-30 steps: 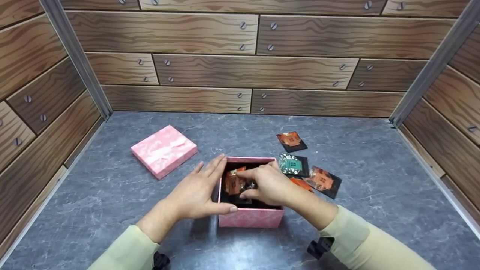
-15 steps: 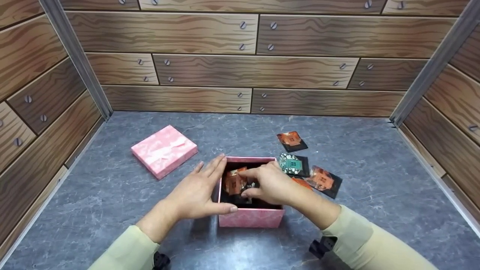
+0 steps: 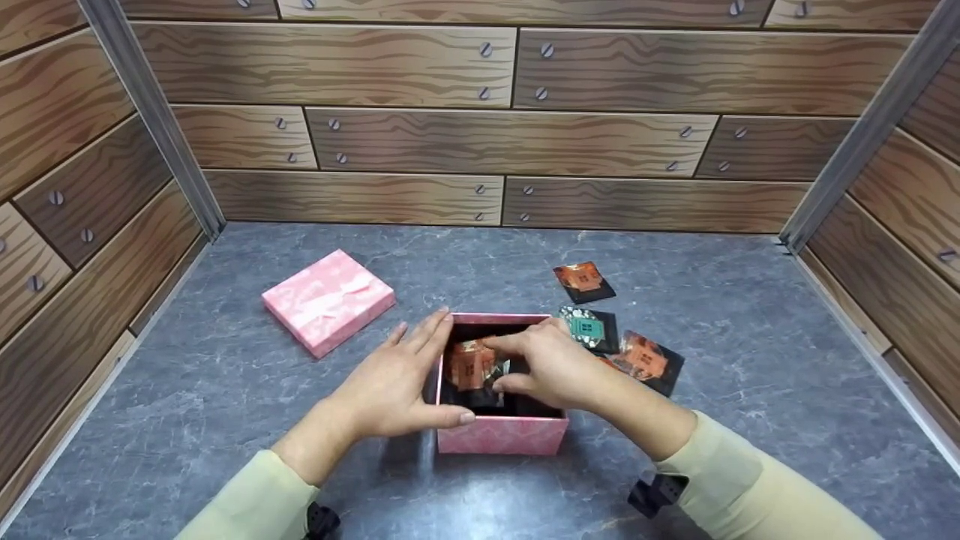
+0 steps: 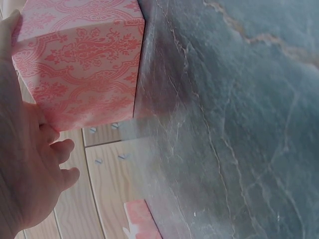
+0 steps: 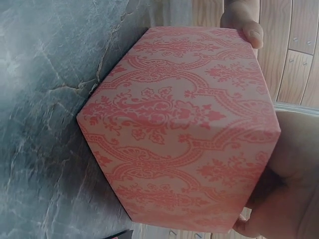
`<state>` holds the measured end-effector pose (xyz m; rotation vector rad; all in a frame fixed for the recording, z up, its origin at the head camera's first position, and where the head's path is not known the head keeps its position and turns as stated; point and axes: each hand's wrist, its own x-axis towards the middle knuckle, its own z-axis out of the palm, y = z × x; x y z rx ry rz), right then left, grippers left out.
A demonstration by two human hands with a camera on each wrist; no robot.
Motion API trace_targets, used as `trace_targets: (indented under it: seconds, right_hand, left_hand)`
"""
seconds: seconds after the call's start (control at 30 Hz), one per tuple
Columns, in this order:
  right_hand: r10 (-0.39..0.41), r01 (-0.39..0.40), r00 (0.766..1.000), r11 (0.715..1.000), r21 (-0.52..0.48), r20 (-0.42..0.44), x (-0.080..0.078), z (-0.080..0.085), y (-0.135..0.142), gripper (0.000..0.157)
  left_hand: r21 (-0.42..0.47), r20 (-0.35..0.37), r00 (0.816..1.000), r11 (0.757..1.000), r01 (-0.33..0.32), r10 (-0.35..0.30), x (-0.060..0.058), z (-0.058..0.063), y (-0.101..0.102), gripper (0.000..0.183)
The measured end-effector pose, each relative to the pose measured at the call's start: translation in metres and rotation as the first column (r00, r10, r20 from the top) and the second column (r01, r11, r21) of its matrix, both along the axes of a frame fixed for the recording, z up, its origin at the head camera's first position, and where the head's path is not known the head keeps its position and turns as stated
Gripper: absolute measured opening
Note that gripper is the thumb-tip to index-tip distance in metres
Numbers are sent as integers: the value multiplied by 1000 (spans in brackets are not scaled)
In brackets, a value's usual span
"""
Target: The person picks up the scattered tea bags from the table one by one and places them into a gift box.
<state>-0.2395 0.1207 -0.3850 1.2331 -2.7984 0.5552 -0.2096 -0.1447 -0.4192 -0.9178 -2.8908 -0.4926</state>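
An uncovered pink patterned box point(image 3: 502, 436) stands on the table, its dark inside facing up. My left hand point(image 3: 394, 379) grips its left side, fingers along the left rim and thumb lying over the front corner. My right hand point(image 3: 551, 367) reaches over the right rim into the box, thumb and index finger apart beside an orange-and-black sachet point(image 3: 471, 365). A shiny sachet edge shows between that thumb and finger; whether they pinch it I cannot tell. The other right fingers are hidden inside. In the right wrist view the box's outer walls point(image 5: 179, 89) cover what lies within.
A pink box lid point(image 3: 328, 304) lies at the back left. To the right of the box are an orange sachet point(image 3: 584, 282), a teal sachet point(image 3: 587, 328) and another orange one point(image 3: 649, 362), with one more partly hidden by the right forearm. Wood-patterned walls point(image 3: 412, 142) surround the marbled table.
My right hand has shifted slightly to the right inside the box, its forearm covering more of the hidden sachet. The left hand and the box have stayed in place.
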Motion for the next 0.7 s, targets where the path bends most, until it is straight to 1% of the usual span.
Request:
trace_targets:
  seconds: [0.13, 0.3, 0.37, 0.43, 0.5, 0.6, 0.7]
  right_hand:
    - [-18, 18, 1000, 999, -31, 19, -1, 2, 5, 55]
    - [6, -4, 1000, 991, -133, 14, -5, 7, 16, 50]
    - [3, 2, 1000, 985, -175, 29, -6, 10, 22, 48]
    - [-24, 34, 999, 976, -216, 49, -7, 14, 29, 49]
    - [-68, 84, 995, 964, -252, 73, -7, 18, 36, 50]
    - [-131, 155, 987, 936, -316, 98, -9, 23, 49, 51]
    - [-175, 204, 978, 907, -368, 112, -13, 26, 64, 51]
  left_hand:
    - [6, -5, 1000, 1000, -2, 2, 0, 0, 0, 129]
    - [-1, -7, 1000, 1000, -4, 4, 0, 0, 1, 130]
    - [0, -6, 1000, 1000, -4, 4, 1, 0, 1, 130]
    - [3, -9, 1000, 1000, -3, 3, 1, 0, 1, 130]
    - [10, -12, 1000, 1000, 0, 0, 1, 0, 1, 130]
    - [13, -17, 1000, 1000, 5, -4, 1, 0, 0, 130]
    - [11, -18, 1000, 1000, 6, -6, 1, 0, 0, 130]
